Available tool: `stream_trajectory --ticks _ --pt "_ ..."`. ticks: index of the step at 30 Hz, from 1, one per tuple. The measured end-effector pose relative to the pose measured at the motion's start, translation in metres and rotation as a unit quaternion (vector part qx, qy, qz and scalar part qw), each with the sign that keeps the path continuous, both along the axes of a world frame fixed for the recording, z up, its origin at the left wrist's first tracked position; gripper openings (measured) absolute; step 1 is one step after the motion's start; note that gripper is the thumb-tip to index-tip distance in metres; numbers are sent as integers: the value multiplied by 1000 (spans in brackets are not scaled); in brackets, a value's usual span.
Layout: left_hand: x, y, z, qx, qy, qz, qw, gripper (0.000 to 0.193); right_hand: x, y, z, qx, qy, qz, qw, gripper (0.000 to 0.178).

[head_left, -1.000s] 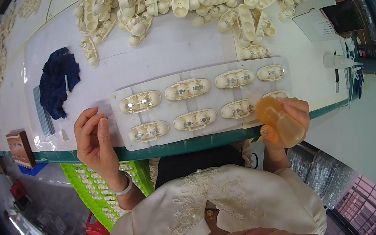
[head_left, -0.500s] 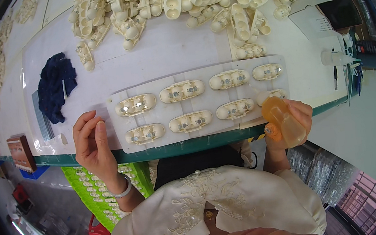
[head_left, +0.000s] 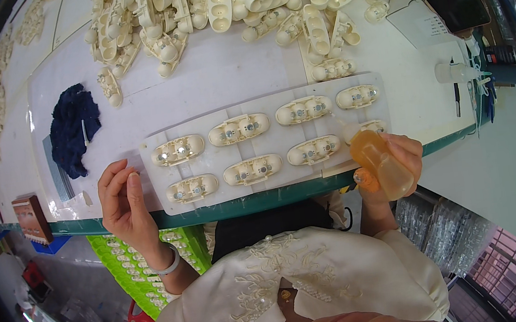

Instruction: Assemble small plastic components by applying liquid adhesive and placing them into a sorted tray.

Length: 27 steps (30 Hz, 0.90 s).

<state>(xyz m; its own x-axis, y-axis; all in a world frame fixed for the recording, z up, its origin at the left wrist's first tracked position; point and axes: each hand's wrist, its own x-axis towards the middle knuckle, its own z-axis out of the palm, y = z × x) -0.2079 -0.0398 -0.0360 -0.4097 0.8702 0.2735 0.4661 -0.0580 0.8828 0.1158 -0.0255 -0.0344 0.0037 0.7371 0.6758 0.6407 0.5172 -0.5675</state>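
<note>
My right hand [head_left: 405,154] is closed around a soft squeeze bottle [head_left: 382,163] of amber liquid, an orange cover on one of its fingers. The bottle tilts up and left; its pale thin nozzle reaches the right end of a cream oval casing [head_left: 303,110] in the far row. Several such casings, with small shiny metal discs inside, lie in two rows on a white board [head_left: 206,151]. The bottle partly hides the near-row casing at the right. Left of the board, my left hand [head_left: 126,201] is raised, its thumb and fingertips pinched; anything between them is hidden.
Cream plastic parts [head_left: 219,6] are heaped at the back. A dark blue cloth [head_left: 76,127] lies at left. At right are a phone [head_left: 458,6] and a clear bottle [head_left: 451,72]. Below the table's green edge [head_left: 238,209] is a bright green tray [head_left: 107,258].
The whole table view has shifted slightly left. Along the board, the nozzle has moved a little toward the third far-row casing. My left hand keeps its pinched shape.
</note>
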Motion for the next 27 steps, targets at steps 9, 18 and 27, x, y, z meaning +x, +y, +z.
stream_trajectory --ticks 9,18,27 --pt "-1 -1 -1 -2 0 4 1000 11 0 1 1 -11 -24 -10 1000 50" --pt "-1 0 -1 -3 -1 1 1000 11 21 -5 -8 59 49 -66 995 59" --pt "0 1 -3 -4 12 5 1000 11 16 8 4 33 -21 -69 997 39"
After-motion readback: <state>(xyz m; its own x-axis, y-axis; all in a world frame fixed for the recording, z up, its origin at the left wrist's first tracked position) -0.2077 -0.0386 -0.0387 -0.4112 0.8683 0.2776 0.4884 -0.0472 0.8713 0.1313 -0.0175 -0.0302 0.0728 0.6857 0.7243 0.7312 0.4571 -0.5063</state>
